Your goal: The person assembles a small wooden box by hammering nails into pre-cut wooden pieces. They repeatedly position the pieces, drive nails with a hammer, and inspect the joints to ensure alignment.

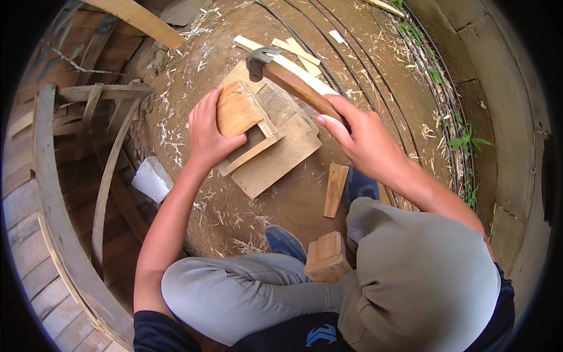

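Note:
My right hand (366, 135) is closed round the wooden handle of a claw hammer (298, 88). The hammer's dark metal head is up over the far edge of a small box-like wooden piece (237, 111). That piece is built of thin boards, with a raised strip and a dark gap on its near side. My left hand (208, 129) grips its left side, thumb over the near edge and fingers along the far side. Beneath and beside it lie flat boards (275, 167) on the dirt ground.
Near my feet are a wooden wedge (335, 190) and a stack of wood blocks (326, 258). Pale strips (299, 56) and dark cables (346, 64) lie beyond. A whitish block (153, 179) and slatted wooden structure (47, 152) stand left; a plank wall (495, 88) rises right.

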### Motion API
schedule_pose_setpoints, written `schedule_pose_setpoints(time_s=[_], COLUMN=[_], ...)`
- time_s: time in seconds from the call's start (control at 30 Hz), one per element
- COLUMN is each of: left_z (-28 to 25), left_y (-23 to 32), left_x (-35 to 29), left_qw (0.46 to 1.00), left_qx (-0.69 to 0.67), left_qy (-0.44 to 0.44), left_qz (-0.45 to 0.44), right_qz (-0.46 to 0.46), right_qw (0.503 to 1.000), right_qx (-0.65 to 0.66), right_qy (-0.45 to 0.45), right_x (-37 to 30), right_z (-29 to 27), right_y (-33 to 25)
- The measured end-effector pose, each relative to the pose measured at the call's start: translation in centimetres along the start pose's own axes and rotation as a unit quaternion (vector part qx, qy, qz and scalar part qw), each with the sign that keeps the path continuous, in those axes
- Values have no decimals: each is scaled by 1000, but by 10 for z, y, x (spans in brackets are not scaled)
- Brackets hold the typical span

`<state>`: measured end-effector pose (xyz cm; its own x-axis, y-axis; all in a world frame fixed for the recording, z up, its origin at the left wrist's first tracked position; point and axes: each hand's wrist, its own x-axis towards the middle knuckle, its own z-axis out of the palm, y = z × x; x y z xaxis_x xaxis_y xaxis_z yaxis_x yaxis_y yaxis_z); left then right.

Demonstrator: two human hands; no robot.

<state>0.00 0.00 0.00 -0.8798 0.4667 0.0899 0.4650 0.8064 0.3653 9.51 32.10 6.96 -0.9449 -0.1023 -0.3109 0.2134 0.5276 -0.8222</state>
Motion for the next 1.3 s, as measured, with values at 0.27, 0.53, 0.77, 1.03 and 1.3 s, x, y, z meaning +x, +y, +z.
schedule_pose_setpoints(time_s=[0.27,0.53,0.77,1.03,1.3], left_z=[-10,-6,-3,-3,-2], left_y=[0,0,-2,0,-5], left_x=[0,-3,-5,-5,-8], left_qw=[1000,1000,1000,1000,999], left_qx=[-7,-7,24,-1,-14], left_qy=[-2,6,10,13,31], left_qz=[2,7,5,1,17], right_qz=[-7,-22,-41,-72,-89], right_qw=[999,998,996,994,973], right_qx=[-31,12,9,-56,-213], right_qy=[7,54,78,59,29], right_x=[-2,-2,-3,-2,9], right_z=[4,9,12,9,2], right_y=[-5,9,27,4,-52])
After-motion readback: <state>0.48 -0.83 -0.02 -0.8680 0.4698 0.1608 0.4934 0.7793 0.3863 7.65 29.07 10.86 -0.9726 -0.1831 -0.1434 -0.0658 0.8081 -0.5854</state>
